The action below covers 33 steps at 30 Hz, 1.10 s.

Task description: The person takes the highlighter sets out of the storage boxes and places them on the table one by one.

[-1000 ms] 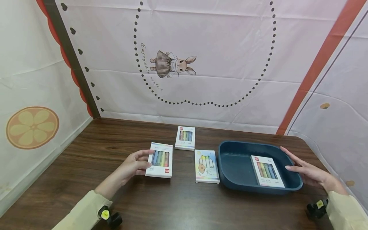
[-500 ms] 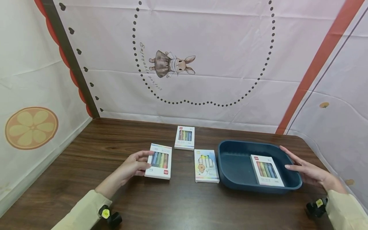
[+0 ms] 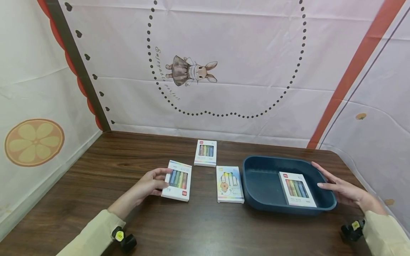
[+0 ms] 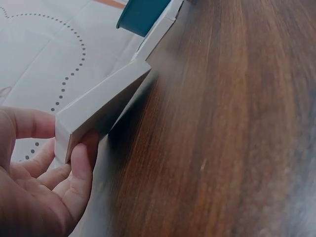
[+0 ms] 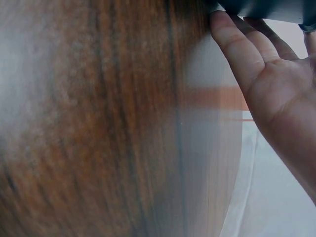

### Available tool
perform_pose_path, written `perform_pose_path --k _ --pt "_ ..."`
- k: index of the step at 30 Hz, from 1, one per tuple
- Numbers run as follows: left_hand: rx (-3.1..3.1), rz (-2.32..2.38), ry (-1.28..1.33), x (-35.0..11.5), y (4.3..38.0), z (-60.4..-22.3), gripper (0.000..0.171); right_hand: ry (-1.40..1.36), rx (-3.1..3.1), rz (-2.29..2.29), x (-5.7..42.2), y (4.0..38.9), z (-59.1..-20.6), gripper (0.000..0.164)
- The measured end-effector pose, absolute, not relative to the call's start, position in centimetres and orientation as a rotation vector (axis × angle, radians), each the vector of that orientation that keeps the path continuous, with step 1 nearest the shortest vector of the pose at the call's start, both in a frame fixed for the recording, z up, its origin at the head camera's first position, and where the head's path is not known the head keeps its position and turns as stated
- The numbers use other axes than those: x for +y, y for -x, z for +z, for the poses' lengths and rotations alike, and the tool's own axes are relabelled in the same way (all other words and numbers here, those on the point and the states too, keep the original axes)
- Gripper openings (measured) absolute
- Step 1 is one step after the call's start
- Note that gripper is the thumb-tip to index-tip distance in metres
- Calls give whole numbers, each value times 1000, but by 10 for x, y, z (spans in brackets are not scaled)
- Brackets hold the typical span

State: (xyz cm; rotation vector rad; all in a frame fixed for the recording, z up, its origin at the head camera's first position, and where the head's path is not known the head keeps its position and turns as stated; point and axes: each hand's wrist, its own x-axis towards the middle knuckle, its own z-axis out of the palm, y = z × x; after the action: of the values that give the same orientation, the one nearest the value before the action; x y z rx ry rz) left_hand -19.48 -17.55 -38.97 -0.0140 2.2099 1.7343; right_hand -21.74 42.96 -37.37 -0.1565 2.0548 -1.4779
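Observation:
In the head view, my left hand (image 3: 148, 184) pinches the left edge of a white crayon box (image 3: 177, 180) whose window shows coloured sticks. The left wrist view shows this box (image 4: 98, 101) tilted, with fingers on its front and underside and one end raised from the table. My right hand (image 3: 342, 192) holds the right end of a dark blue plastic bin (image 3: 264, 192), thumb over the rim and fingers along the outside. In the right wrist view, fingertips (image 5: 220, 20) touch the bin's outer wall. A similar crayon box (image 3: 298, 189) lies in the bin's right half.
Left of the bin lies a box with a bear print (image 3: 230, 185), close to its wall. Behind it, another white crayon box (image 3: 205, 153) lies near the back of the brown wooden table (image 3: 137, 149). Printed cloth (image 3: 250, 53) hangs behind and at both sides.
The near end of the left hand's box has dipped slightly toward me, and the box has turned a little. The right hand and bin have stayed in place.

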Motion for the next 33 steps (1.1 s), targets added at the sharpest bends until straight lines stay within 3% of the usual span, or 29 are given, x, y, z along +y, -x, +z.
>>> perform_pose_path --k 33 --pt "2530 1501 -40 -173 204 -392 44 193 1992 -1499 433 219 -375 71"
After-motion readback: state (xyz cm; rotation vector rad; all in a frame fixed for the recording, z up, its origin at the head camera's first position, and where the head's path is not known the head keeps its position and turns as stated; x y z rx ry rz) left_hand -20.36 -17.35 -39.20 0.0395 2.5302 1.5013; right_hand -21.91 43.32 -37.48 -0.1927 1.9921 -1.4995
